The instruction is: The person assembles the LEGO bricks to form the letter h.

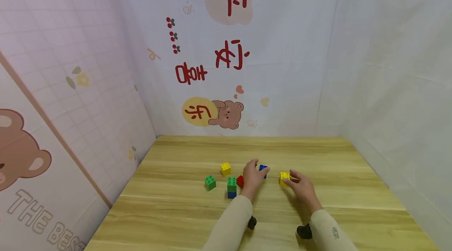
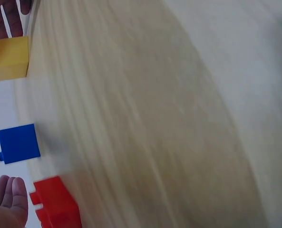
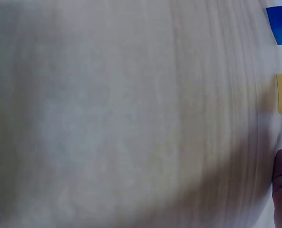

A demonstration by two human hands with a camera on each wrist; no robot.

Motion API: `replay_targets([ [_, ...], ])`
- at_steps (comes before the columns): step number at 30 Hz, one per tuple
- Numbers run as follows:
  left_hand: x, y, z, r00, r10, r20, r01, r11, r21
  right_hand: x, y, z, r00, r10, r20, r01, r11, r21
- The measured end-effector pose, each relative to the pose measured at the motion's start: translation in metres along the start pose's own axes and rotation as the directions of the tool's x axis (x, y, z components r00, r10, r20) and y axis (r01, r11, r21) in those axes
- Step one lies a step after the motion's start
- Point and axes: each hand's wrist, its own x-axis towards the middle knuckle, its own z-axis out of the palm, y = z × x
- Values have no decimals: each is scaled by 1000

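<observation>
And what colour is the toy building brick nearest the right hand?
Yellow: that toy building brick shows best in the head view.

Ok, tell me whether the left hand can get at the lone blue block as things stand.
Likely yes: the left hand holds nothing and is close to the lone blue block, and the left wrist view shows nothing between them. The red block stands to one side, seemingly out of the way.

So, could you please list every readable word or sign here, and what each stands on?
"THE BEST": left wall cloth
"平": back wall cloth, sideways
"安": same cloth, sideways
"喜": same cloth, sideways
"乐": yellow disc on that cloth, sideways
Print on right sleeve: too small to read
</observation>
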Motion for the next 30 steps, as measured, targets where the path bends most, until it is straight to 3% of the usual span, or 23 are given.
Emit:
replay_targets([
  [9, 1, -7, 20, 986, -30, -167, 36, 999, 34, 6, 7, 6, 1000, 13, 10, -14, 999, 43],
  [15, 3, -9, 27, 971, -37, -238, 50, 997, 52, 9, 7, 5, 999, 31, 13, -32, 999, 37],
  [23, 2, -5, 28, 973, -4, -231, 39, 988, 147, 10, 11, 3, 999, 37, 33, -39, 998, 53],
  [30, 1, -2, 24, 981, 13, -192, 19, 986, 165, 9, 12, 2, 999, 11, 32, -13, 999, 39],
])
